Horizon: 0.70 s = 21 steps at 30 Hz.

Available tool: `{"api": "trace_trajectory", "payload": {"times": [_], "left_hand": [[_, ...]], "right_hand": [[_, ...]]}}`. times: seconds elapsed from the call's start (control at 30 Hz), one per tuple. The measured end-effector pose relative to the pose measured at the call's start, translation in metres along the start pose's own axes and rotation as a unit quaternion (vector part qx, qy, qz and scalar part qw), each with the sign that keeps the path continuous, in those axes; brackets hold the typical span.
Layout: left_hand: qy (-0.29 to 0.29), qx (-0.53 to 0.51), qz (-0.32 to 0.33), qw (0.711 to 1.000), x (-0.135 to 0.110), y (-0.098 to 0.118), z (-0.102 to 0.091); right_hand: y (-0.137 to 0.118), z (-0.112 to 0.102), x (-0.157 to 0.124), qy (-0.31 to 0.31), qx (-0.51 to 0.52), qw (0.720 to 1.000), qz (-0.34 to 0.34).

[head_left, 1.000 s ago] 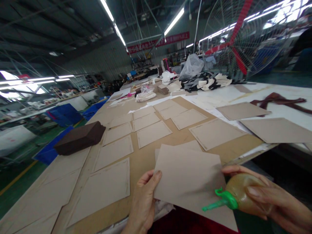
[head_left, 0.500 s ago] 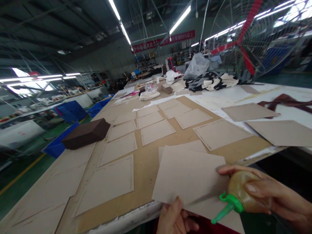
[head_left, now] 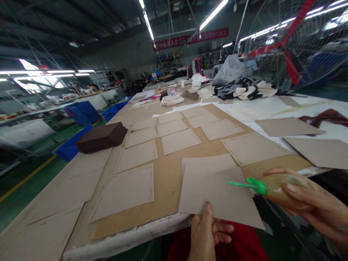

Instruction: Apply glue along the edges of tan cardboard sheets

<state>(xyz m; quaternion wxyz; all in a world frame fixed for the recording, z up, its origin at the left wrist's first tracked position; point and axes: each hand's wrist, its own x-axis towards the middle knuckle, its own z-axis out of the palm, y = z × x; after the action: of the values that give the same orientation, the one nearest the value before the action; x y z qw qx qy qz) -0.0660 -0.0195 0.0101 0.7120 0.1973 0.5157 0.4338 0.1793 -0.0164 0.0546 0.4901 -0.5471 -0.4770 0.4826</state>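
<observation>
My left hand (head_left: 207, 232) pinches the near edge of a beige sheet (head_left: 209, 185) between thumb and fingers. That sheet overhangs the table's front edge and partly covers another sheet at its far left corner. My right hand (head_left: 301, 195) is wrapped around a squeeze bottle (head_left: 285, 186) of amber liquid, tipped on its side. Its green nozzle (head_left: 241, 184) points left over the right part of the sheet; whether the tip touches it I cannot tell. Several similar sheets lie beyond, one of them (head_left: 127, 188) to the left with darker strips along its edges.
A stack of dark brown pieces (head_left: 102, 137) sits at the table's left edge, beside a blue bin (head_left: 67, 146). More sheets (head_left: 289, 126) lie at the right near dark red cloth (head_left: 326, 119). Farther back are a clear plastic bag (head_left: 229, 69) and a large fan (head_left: 285, 45).
The bottle's nozzle has swung up from pointing down past the near edge to pointing left over the sheet. The sheet now lies flatter, still in my left hand. The view has shifted slightly.
</observation>
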Motion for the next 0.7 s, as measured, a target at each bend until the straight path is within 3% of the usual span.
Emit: {"api": "trace_trajectory", "payload": {"times": [0.1,0.2,0.33,0.43,0.7], "left_hand": [[0.005,0.029,-0.015,0.999,-0.002,0.001,0.004],[-0.006,0.027,-0.022,0.999,-0.001,0.001,0.005],[-0.009,0.027,-0.018,0.999,0.004,-0.004,0.005],[-0.003,0.023,-0.023,0.999,0.006,-0.006,0.005],[-0.002,0.002,0.005,1.0,0.003,-0.006,0.008]], "right_hand": [[-0.01,0.025,0.01,-0.031,0.019,0.999,0.005],[-0.018,0.055,0.02,-0.079,-0.081,0.991,-0.077],[-0.024,0.085,0.031,-0.158,-0.217,0.934,-0.237],[-0.028,0.096,0.036,-0.193,-0.273,0.891,-0.308],[-0.037,0.104,0.035,-0.257,-0.313,0.859,-0.312]]}}
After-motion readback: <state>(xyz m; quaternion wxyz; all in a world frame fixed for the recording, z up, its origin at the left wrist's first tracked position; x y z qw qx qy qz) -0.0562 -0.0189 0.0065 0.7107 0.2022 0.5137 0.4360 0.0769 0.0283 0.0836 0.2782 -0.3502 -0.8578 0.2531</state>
